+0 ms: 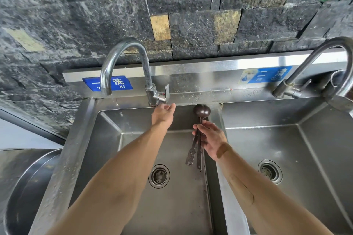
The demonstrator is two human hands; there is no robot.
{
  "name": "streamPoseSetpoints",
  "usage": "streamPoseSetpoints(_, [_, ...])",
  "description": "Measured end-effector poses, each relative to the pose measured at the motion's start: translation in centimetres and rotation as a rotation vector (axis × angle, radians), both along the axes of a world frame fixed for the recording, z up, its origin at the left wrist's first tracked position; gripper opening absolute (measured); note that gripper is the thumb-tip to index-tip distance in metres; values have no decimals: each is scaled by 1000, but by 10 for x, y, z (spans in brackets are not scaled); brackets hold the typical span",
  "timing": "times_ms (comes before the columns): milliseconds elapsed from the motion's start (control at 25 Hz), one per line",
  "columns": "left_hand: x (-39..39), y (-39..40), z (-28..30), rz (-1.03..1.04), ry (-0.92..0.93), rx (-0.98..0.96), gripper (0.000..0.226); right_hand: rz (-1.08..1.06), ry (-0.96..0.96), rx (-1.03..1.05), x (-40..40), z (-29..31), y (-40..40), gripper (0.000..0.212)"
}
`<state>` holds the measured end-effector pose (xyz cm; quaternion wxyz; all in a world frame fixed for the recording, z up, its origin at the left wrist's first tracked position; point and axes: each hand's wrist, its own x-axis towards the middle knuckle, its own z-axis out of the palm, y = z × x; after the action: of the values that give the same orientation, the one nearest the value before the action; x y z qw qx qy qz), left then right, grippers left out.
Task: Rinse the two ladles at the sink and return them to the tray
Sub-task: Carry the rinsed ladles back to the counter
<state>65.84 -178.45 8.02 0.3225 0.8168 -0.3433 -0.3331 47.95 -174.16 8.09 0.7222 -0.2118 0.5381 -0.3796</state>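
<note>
Nearest, two bare forearms reaching over a steel sink [107, 120]; left basin holding only a drain [159, 176] and dark specks, right basin [315, 139] only its own drain [270, 171]. Farther in, right hand [212, 140] closed around two ladles [198, 135], handles down, bowls up at the back wall. Left hand [163, 114] open, empty, just beneath the tap lever [166, 91]. Beyond, tap [124, 59], blue labels, dark stone wall.

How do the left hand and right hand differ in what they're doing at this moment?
The left hand is open and empty, reaching toward the faucet lever; the right hand is closed around the two ladles. The left hand sits farther back, the right hand nearer, by the divider. Both are over the left basin.
</note>
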Motion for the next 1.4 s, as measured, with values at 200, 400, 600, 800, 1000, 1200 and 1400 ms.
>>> streamPoseSetpoints(200, [-31, 51, 4, -224, 358, 16, 23, -11, -2, -11, 5, 9, 13, 21])
streamPoseSetpoints(400, [-51, 77, 9, -291, 628, 56, 32, -77, 107, -14, 0, 9, 31, 21])
streamPoseSetpoints(600, [-52, 101, 6, -305, 607, 86, 31, -97, 230, 0, 6, 10, 65, 19])
streamPoseSetpoints(800, [-40, 124, 14, -278, 653, 59, 25, -162, 163, 14, 18, 18, 103, 16])
streamPoseSetpoints(1000, [-32, 145, 30, -305, 647, 67, 18, -296, 176, -23, 18, 27, 140, 19])
streamPoseSetpoints(1200, [-42, 174, 42, -500, 669, 92, 10, -473, 160, -9, 4, 39, 188, 18])
streamPoseSetpoints(1400, [-79, 201, 46, -672, 646, 111, 9, -646, 149, -13, -24, 52, 241, 35])
